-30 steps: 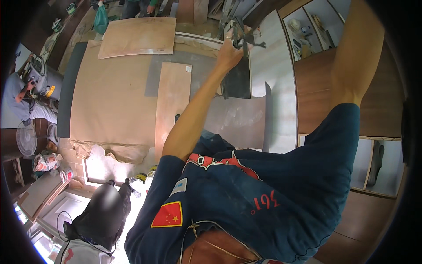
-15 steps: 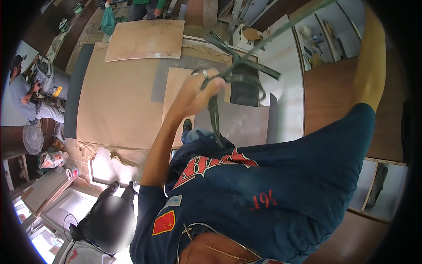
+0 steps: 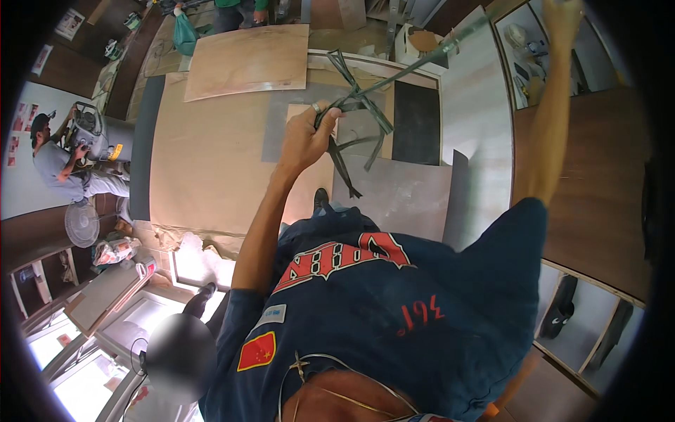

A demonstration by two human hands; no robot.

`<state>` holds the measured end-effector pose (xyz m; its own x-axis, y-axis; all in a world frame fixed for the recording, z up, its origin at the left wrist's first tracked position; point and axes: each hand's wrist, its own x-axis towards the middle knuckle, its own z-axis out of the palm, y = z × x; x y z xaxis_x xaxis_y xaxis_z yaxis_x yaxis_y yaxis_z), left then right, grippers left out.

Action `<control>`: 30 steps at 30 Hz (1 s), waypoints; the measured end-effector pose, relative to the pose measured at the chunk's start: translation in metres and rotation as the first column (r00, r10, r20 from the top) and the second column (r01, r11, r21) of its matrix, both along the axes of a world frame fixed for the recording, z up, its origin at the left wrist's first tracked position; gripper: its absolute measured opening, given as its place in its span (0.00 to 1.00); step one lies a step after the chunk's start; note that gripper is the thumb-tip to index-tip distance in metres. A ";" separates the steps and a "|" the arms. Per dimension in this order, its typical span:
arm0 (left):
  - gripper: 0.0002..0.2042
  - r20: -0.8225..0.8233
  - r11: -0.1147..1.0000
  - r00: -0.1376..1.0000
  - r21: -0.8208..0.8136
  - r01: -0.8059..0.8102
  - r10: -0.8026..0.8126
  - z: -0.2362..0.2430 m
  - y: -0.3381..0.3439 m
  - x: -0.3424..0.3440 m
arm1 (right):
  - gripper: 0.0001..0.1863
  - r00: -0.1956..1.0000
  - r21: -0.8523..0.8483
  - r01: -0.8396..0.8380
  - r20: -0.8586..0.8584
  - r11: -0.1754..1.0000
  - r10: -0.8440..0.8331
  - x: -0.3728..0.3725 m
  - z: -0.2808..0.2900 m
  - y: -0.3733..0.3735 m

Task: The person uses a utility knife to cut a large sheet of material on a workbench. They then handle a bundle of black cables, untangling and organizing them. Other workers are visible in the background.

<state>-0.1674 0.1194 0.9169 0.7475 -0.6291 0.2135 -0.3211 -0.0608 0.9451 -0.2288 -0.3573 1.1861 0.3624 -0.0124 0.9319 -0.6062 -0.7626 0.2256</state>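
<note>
My left hand [image 3: 307,138] is closed around a bundle of dark green strap [image 3: 358,97], held in front of my body. Loops and loose ends of the strap stick out past the fingers and hang below them. One length stretches taut from the bundle toward the upper right. My right hand [image 3: 562,20] is raised at the upper right edge, arm stretched out, at the far end of that length. It looks closed on the strap, though its fingers are slightly blurred and partly cut off.
Brown paper [image 3: 204,151] covers the wide surface ahead, with a wooden board [image 3: 246,63] at its far side. A grey sheet [image 3: 401,197] lies nearer me. Open shelving [image 3: 531,67] stands at right. One person [image 3: 56,158] is by a machine at left; another [image 3: 183,359] is close behind at lower left.
My right hand has come into view at the upper right, the strap still stretched toward it. My left hand keeps its grip on the bundle, whose loose ends have swung. The view has shifted.
</note>
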 end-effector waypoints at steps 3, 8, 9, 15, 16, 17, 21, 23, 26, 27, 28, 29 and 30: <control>0.13 0.056 0.991 0.997 0.115 -0.067 0.061 -0.001 -0.015 0.007 | 0.09 0.855 -0.059 -0.446 0.268 0.893 0.444 -0.016 -0.084 0.131; 0.12 0.184 0.973 0.980 0.200 -0.115 0.078 -0.001 -0.046 0.008 | 0.11 0.785 0.902 -0.405 0.259 0.150 0.562 -0.042 -0.209 0.270; 0.12 0.169 0.977 0.984 0.193 -0.094 0.061 -0.004 -0.054 0.007 | 0.11 0.801 0.938 -0.343 0.263 0.053 0.538 -0.042 -0.217 0.278; 0.13 -0.030 0.981 0.990 0.132 0.142 -0.139 -0.003 -0.062 0.009 | 0.09 0.792 0.940 -0.340 0.308 -0.039 0.528 -0.054 -0.226 0.255; 0.14 -0.062 0.969 0.982 0.158 0.188 -0.181 -0.001 -0.061 0.010 | 0.09 0.794 0.946 -0.304 0.317 -0.113 0.519 -0.057 -0.228 0.249; 0.14 -0.078 0.963 0.972 0.142 0.230 -0.221 -0.002 -0.060 0.008 | 0.09 0.798 0.953 -0.291 0.291 -0.086 0.527 -0.060 -0.228 0.246; 0.15 -0.155 0.930 0.924 0.062 0.363 -0.350 -0.002 -0.058 0.006 | 0.10 0.812 0.968 -0.245 0.234 -0.052 0.535 -0.058 -0.232 0.233; 0.16 -0.224 0.922 0.899 0.004 0.388 -0.377 -0.008 -0.057 0.012 | 0.10 0.814 0.979 -0.193 0.195 -0.063 0.548 -0.048 -0.231 0.233; 0.16 -0.323 0.885 0.843 0.030 0.464 -0.431 -0.020 -0.051 0.038 | 0.12 0.763 0.995 -0.072 0.102 -0.073 0.638 -0.030 -0.238 0.225; 0.16 -0.342 0.879 0.836 0.051 0.473 -0.430 -0.023 -0.048 0.045 | 0.12 0.727 0.982 -0.119 0.187 -0.148 0.661 -0.021 -0.235 0.230; 0.16 -0.360 0.873 0.829 0.072 0.482 -0.428 -0.026 -0.044 0.052 | 0.13 0.685 0.961 -0.161 0.272 -0.223 0.676 -0.012 -0.231 0.237; 0.16 -0.377 0.866 0.822 0.091 0.491 -0.426 -0.029 -0.039 0.057 | 0.14 0.639 0.934 -0.199 0.354 -0.299 0.683 -0.004 -0.230 0.242; 0.16 -0.397 0.850 0.805 0.101 0.516 -0.442 -0.028 -0.034 0.062 | 0.17 0.637 0.908 -0.190 0.403 -0.373 0.657 0.003 -0.233 0.242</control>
